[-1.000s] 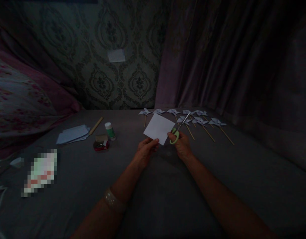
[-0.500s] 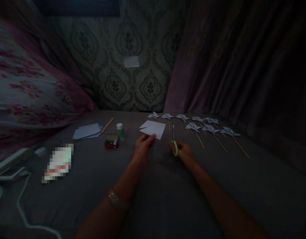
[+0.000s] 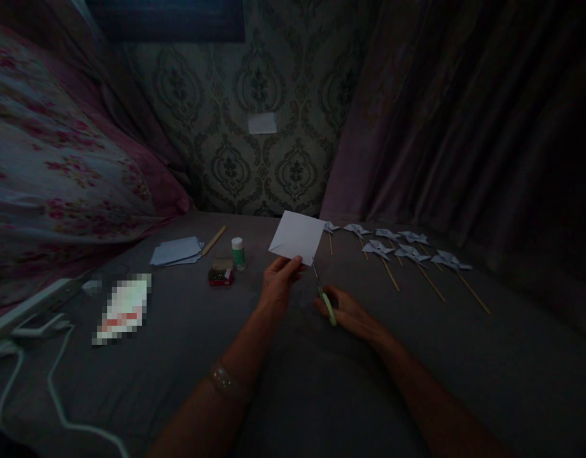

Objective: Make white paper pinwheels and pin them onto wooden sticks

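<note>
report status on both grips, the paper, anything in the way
Left grip holding paper. Right grip holding scissors, tips at paper's near right corner. Nothing seen between scissors and paper; pinwheels lie beyond.

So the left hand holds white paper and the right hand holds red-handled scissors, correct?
The handles aren't red: the head view shows them light green. The left hand does hold the white paper, and the right hand the scissors.

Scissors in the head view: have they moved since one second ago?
Yes. Judged against the standing glue stick, the scissors have shifted left, closer to it, and lower in the view.
</note>
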Motion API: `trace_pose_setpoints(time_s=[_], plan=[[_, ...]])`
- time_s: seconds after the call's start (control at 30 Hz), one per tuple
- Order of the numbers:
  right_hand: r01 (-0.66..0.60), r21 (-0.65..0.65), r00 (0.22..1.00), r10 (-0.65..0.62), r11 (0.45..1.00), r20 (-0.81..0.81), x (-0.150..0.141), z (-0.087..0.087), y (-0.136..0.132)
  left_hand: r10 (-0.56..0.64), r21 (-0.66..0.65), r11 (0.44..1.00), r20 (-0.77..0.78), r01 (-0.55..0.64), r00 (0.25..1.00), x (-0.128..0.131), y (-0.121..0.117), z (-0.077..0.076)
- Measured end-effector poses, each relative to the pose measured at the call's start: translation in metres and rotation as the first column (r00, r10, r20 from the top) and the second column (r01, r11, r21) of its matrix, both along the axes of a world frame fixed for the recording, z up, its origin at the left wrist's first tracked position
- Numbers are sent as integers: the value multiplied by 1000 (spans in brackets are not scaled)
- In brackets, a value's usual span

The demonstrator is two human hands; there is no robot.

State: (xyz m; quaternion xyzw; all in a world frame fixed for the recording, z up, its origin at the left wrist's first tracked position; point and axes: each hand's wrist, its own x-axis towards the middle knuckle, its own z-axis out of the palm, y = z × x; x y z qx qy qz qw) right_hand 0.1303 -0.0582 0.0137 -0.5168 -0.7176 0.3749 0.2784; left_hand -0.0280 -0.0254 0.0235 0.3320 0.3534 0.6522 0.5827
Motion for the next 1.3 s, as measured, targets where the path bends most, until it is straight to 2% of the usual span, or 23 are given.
trace_pose_setpoints(time_s=[0.27, 0.4, 0.93, 1.3], plan=[[10, -3, 994, -11, 1000, -106, 1, -5, 2, -65, -29, 997, 33, 66, 997, 7, -4, 0], [31, -18, 988, -34, 999, -150, 0, -2, 1, -80, -31, 996, 42, 82, 996, 8, -5, 1], [55, -58, 977, -66, 997, -205, -3, 2, -1, -84, -33, 996, 53, 86, 995, 8, -5, 1], [74, -47, 972, -82, 996, -220, -2, -7, 3, -72, -49, 996, 45, 74, 996, 8, -6, 3]])
